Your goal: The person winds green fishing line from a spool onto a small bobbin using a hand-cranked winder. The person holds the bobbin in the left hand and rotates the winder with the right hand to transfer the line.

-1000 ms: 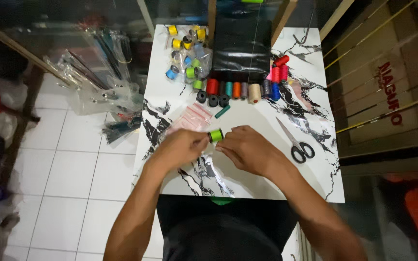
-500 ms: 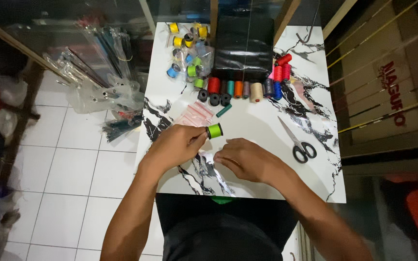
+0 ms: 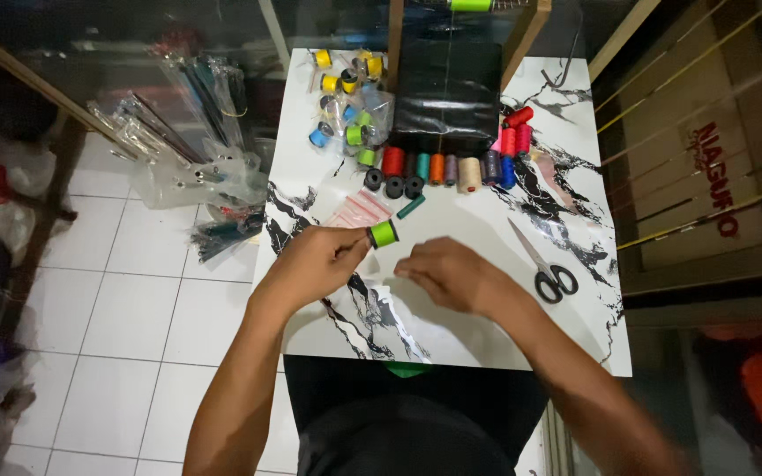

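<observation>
Our left hand (image 3: pixel 315 264) pinches a glossy lime-green thread spool (image 3: pixel 384 234); our right hand (image 3: pixel 451 275), blurred, curls over marbled tabletop (image 3: pixel 478 326), grip indiscernible.

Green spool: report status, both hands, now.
Left hand pinches the bright green spool above the marble table. Right hand beside it, fingers curled, apart. Scissors lie clear to the right.

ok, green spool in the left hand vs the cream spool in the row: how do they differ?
Colour: the green spool is bright lime; the cream spool is pale beige. State: the green spool is pinched at the fingertips of the left hand, while the cream spool stands untouched on the marble-pattern table in a row of spools. Size: the cream spool looks taller. Both are thread spools.
</observation>
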